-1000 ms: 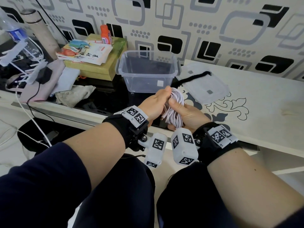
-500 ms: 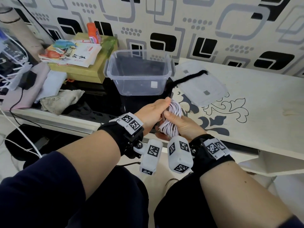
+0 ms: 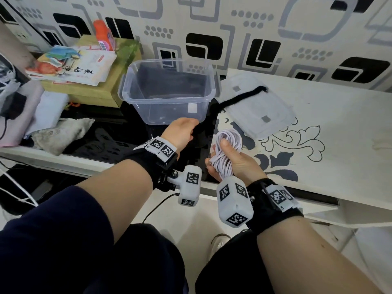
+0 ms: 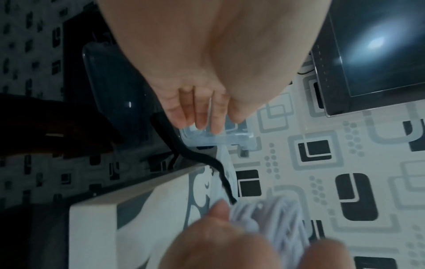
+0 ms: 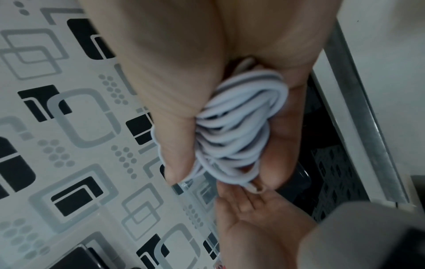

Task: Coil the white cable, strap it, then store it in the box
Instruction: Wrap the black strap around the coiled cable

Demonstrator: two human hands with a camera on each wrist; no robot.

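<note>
My right hand [image 3: 232, 159] grips the coiled white cable [image 3: 229, 138] upright above the table's front edge; in the right wrist view the loops of the cable [image 5: 232, 138] lie between thumb and fingers. My left hand [image 3: 183, 132] is off the coil, fingers straight and holding nothing, just in front of the clear plastic box [image 3: 169, 112]. The black strap [image 3: 244, 96] lies across the box's lid [image 3: 263, 107], right of the box. In the left wrist view the left hand [image 4: 202, 112] hovers near the box rim [image 4: 220, 140], with the strap [image 4: 197, 156] just beyond its fingertips.
Books [image 3: 72, 68] on a green carton, an orange bottle [image 3: 104, 37], rags [image 3: 63, 132] and loose wires crowd the left. The box stands on a black glass surface [image 3: 118, 141]. The white patterned tabletop [image 3: 339, 128] spreads right. A patterned wall closes the back.
My left hand has let go of the coil and moved forward and left toward the box. The right hand alone now holds the coil. The head view has shifted slightly.
</note>
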